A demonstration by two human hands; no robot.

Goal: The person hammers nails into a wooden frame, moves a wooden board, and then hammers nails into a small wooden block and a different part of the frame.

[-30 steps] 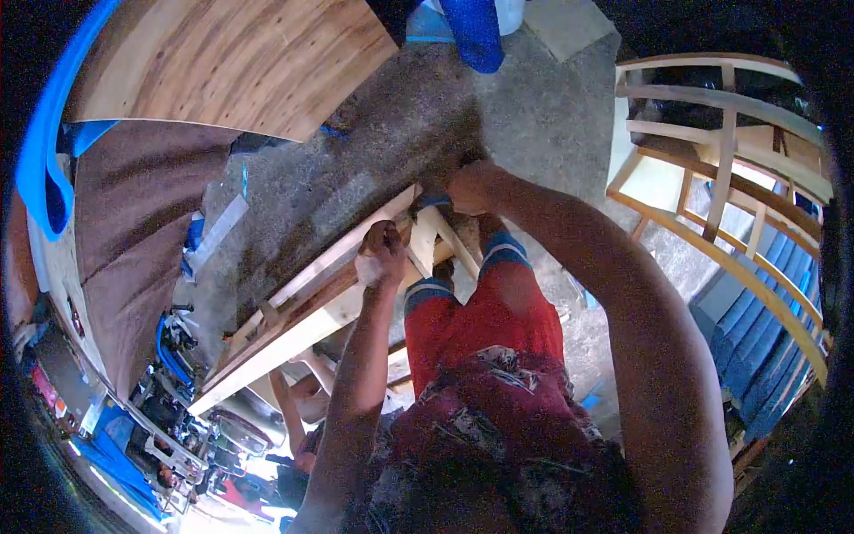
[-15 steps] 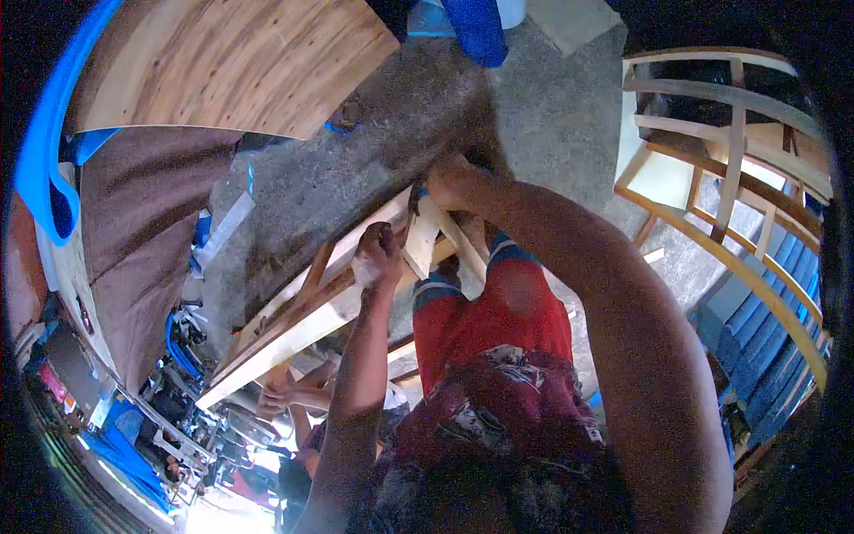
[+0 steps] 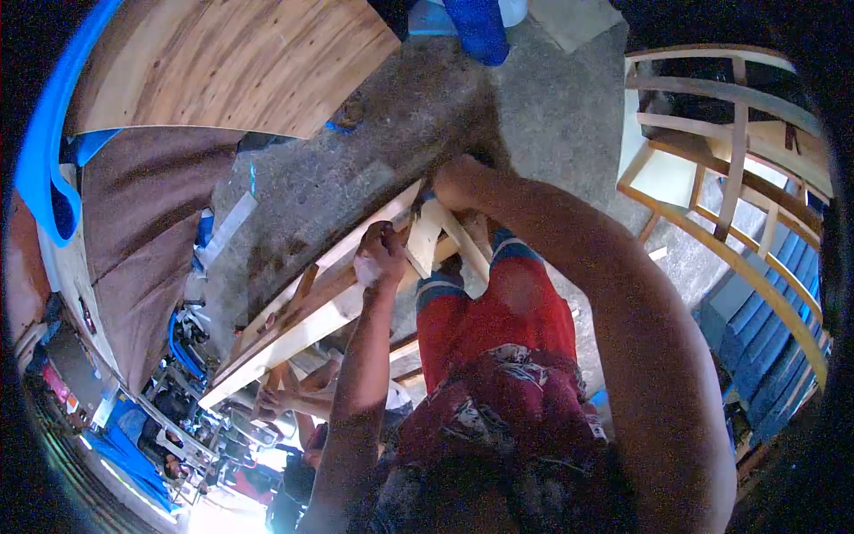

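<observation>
A long wooden frame [image 3: 307, 329] of pale boards slants from the lower left up to the middle of the view. My left hand [image 3: 380, 256] is closed on the frame's upper board, its fingers curled over the edge. Near the frame's top end is my right hand [image 3: 455, 182], dark and partly turned away, so its fingers and anything in them are hidden. Between my hands a short pale wood piece [image 3: 423, 233] joins the frame just above my knees.
At the lower left, a co-worker's hands [image 3: 280, 400] touch the frame's far end. A plywood sheet [image 3: 240, 67] and brown cloth [image 3: 142, 240] lie at the left. A slatted wooden frame [image 3: 734, 160] stands at the right, near blue stacked material [image 3: 769, 311]. Concrete floor [image 3: 356, 169] lies ahead.
The view has shifted slightly. My hands keep nearly the same places at the frame, and the co-worker's hands have moved slightly at its far end.
</observation>
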